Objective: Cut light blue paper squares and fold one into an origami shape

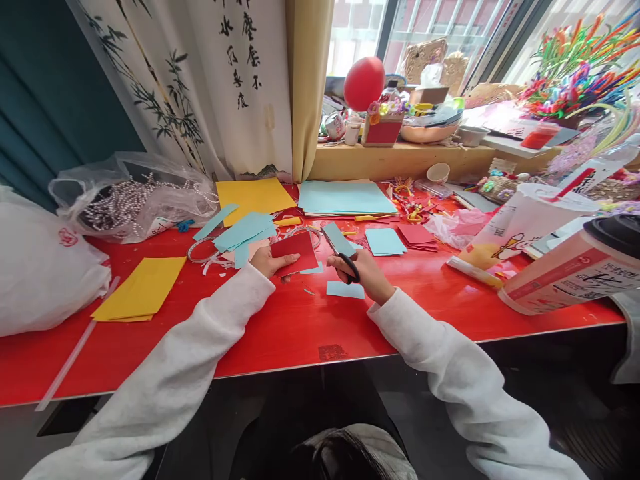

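My left hand (273, 261) grips a red paper piece (299, 252) between thumb and fingers, above the middle of the red table (280, 333). Black-handled scissors (352, 268) are in my right hand (369, 275), to the right of the red piece and apart from it. The blades point up and left, partly hidden by a light blue strip (338, 239). Just below the scissors lies a small light blue rectangle (345, 289). Light blue pieces (245, 231) are heaped beyond my left hand. A light blue stack (385, 241) and a red stack (417, 237) sit beyond my right hand.
Yellow sheets (143, 287) lie at the left near a white plastic bag (45, 267). Larger yellow paper (255, 200) and light blue paper (345, 197) are at the back. Two drink cups, one pale (525, 223) and one tilted (575, 267), stand at the right.
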`<state>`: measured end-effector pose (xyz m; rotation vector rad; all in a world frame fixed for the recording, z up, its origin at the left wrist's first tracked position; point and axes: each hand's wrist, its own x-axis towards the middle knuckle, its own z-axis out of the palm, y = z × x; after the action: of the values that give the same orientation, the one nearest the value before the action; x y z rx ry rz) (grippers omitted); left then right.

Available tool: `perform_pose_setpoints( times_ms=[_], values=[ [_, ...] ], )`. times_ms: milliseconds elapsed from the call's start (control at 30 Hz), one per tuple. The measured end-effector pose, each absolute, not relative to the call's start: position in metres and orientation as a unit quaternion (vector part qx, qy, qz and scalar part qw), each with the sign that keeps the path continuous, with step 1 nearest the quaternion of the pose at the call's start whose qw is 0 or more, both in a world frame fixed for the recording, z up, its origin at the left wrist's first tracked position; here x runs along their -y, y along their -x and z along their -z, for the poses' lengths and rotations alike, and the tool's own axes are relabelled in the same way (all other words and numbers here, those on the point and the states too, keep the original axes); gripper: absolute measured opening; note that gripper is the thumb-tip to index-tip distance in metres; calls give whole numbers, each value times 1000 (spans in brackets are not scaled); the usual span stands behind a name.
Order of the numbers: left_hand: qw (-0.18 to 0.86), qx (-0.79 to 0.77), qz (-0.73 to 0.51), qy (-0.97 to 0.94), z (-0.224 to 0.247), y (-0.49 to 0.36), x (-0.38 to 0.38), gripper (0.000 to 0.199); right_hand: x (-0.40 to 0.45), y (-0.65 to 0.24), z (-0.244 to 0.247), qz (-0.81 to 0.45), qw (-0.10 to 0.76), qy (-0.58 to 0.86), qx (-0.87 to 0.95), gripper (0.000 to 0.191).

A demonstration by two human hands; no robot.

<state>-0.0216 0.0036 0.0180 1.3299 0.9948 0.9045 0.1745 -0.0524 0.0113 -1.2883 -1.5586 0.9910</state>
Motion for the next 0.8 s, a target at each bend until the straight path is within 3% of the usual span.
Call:
perform_pose_setpoints(
  times_ms=[100, 233, 300, 400, 467, 567, 700, 800],
  values=[
    [563, -425, -410, -578, -18, 26, -9, 24, 60, -189, -13, -309, 349, 572, 675, 32],
    [565, -428, -426, -562, -16, 26, -10, 27, 80, -208, -12, -165, 221, 629, 726, 66],
    [568, -426, -427, -560, -16, 24, -8, 28, 89, -213, -13, -139, 199, 614, 751, 63],
    [549, -439, -411, -580, -16, 18, 0, 30, 97, -210, -20, -194, 276, 587, 736, 43],
    [541, -449, -382, -600, -14, 12, 9, 31, 98, -200, -23, -323, 359, 553, 679, 42],
    [545, -428, -329, -642, -8, 1, 24, 31, 96, -182, -21, -489, 407, 491, 595, 34],
    [469, -433, -395, -660, 1, -8, 37, 31, 94, -172, -10, -492, 455, 495, 554, 32],
    [478, -421, -388, -666, 2, -8, 36, 33, 92, -190, -12, -465, 468, 515, 547, 34]
  ],
)
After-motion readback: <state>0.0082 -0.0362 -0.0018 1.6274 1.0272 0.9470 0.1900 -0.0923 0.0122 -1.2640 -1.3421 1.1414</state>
